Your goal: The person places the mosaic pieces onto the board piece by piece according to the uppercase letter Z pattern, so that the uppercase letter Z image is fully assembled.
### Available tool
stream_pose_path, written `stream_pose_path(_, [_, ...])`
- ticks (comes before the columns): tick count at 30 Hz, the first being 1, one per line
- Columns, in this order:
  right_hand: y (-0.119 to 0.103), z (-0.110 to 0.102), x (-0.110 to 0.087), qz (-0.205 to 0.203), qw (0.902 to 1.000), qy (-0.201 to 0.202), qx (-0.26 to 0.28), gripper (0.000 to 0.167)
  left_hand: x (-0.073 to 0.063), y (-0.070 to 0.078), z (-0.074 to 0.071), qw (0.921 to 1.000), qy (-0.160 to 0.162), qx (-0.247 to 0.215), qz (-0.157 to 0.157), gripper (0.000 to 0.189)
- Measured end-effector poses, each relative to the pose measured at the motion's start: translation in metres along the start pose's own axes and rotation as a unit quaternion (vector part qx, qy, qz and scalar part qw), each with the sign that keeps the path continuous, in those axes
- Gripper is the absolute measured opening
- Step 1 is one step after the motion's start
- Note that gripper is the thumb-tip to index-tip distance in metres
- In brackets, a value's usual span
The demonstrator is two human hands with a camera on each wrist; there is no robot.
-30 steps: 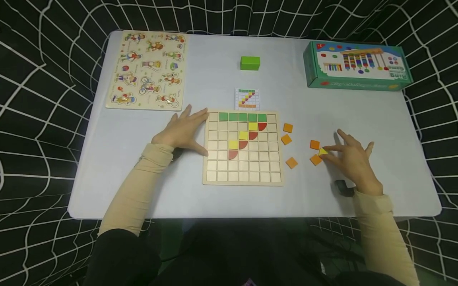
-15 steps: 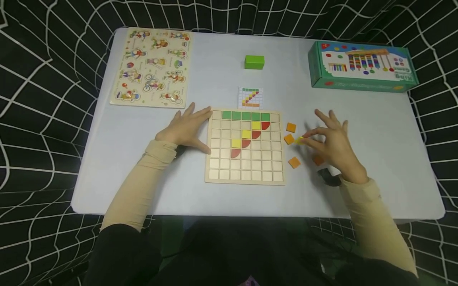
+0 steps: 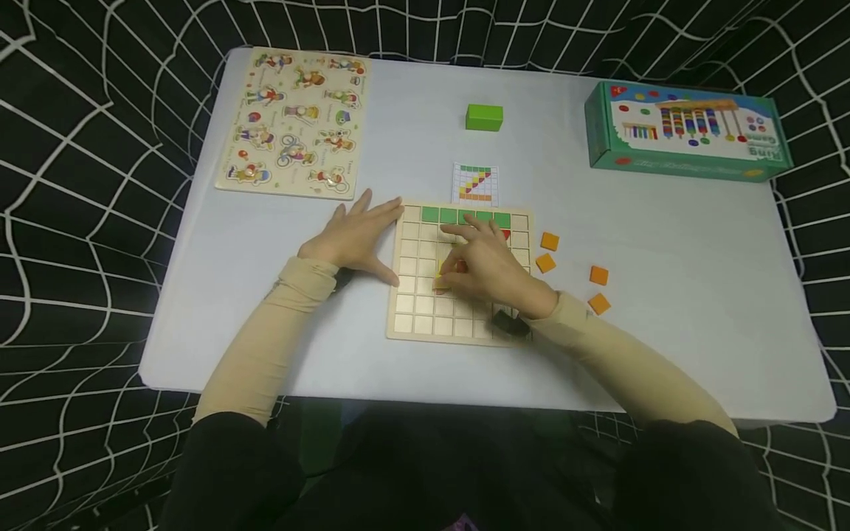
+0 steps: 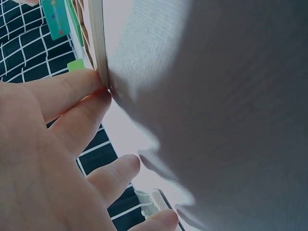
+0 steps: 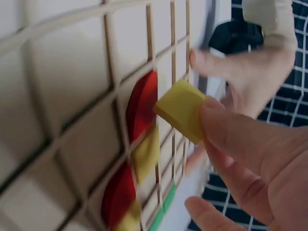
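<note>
The right hand (image 3: 488, 269) pinches a yellow tile (image 5: 183, 108) between thumb and finger over the wooden grid board (image 3: 423, 304); with the board's centre as the middle of the dial, the fingertips are a little toward nine o'clock; the tile is tilted, and whether it touches the board I cannot tell. In the right wrist view a red quarter piece (image 5: 142, 106) lies just beside it at nine o'clock; a seated yellow piece (image 5: 147, 154) and a second red one follow at seven o'clock. The left hand (image 3: 352, 236) is well apart from the right, its fingers spread and holding nothing; thumb and fingertips touch the board's edge on the nine-to-ten o'clock side.

Five green tiles (image 3: 430, 214) fill a row along the board's twelve o'clock side; the right hand covers much of the pieces below them. Four orange tiles (image 3: 599, 275) lie loose around three o'clock, two near the board and two farther out; a small pattern card (image 3: 475, 183) is just beyond the board at twelve o'clock, with a green block (image 3: 484, 118) farther along that line. A puzzle board with figures (image 3: 295, 125) lies at ten o'clock; a green game box (image 3: 690, 133) lies at two o'clock; all rest on a white table (image 3: 199, 258), with white netting round it.
</note>
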State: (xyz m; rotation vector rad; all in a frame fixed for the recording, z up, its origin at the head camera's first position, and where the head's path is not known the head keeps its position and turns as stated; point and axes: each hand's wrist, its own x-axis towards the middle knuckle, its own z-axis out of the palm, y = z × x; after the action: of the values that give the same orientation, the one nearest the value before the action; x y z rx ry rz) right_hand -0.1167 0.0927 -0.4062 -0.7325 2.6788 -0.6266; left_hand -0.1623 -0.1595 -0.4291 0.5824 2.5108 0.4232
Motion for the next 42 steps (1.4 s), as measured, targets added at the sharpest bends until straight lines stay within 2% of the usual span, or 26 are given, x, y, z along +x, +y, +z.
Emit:
stream_pose_path(5, [-0.011, 0.009, 0.014, 0.011, 0.9996, -0.018, -0.018, 0.016, 0.001, 0.0, 0.0, 1.0, -0.001, 0.008, -0.005, 0.133])
stream_pose_path(9, [-0.013, 0.017, 0.018, 0.006, 0.9993, -0.007, -0.037, 0.015, 0.001, 0.001, -0.001, 1.0, 0.0, 0.008, -0.005, 0.133])
stream_pose_path(15, [-0.012, 0.022, 0.016, -0.001, 0.9985, -0.004, -0.054, 0.014, 0.0, 0.004, -0.002, 0.9999, 0.001, 0.008, -0.007, 0.133])
stream_pose_path(20, [-0.004, 0.012, 0.008, -0.002, 0.9983, 0.002, -0.059, 0.017, 0.0, 0.005, -0.002, 1.0, 0.001, 0.008, -0.006, 0.133])
stream_pose_path(25, [0.018, -0.007, -0.003, 0.025, 0.999, 0.018, -0.031, 0.031, -0.001, 0.005, 0.0, 0.9999, 0.007, 0.014, -0.005, 0.135])
stream_pose_path(29, [0.044, -0.022, -0.014, 0.054, 0.9958, 0.051, -0.054, 0.039, -0.002, 0.005, 0.001, 0.9998, 0.011, 0.017, -0.002, 0.134])
stream_pose_path(34, [0.076, -0.039, -0.029, 0.11, 0.9856, 0.091, -0.091, 0.046, -0.003, 0.005, 0.002, 0.9998, 0.012, 0.017, -0.003, 0.134])
stream_pose_path(37, [0.093, -0.048, -0.037, 0.147, 0.98, 0.089, -0.1, 0.051, -0.003, 0.005, 0.001, 0.9998, 0.012, 0.016, -0.004, 0.133])
stream_pose_path(42, [0.117, -0.058, -0.048, 0.192, 0.9736, 0.06, -0.109, 0.054, -0.003, 0.005, 0.001, 0.9998, 0.011, 0.014, -0.004, 0.133])
